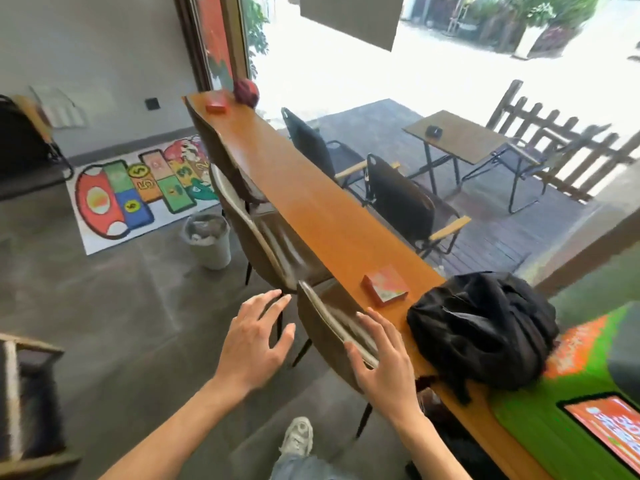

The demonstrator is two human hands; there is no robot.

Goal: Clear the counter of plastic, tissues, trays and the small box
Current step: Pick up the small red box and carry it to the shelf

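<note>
Both hands empty, fingers spread: left hand [254, 344] free, right hand [382, 362] should reach past chair back [332, 317], pinch small box [385, 285] by its sides

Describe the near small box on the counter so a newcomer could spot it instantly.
Find the long orange-brown wooden counter running along the window. Near its close end, just left of the black bag, lies a flat red box with a pale printed top. A second red box sits at the far end by a dark red round object; the one wanted is next to the bag.
</note>
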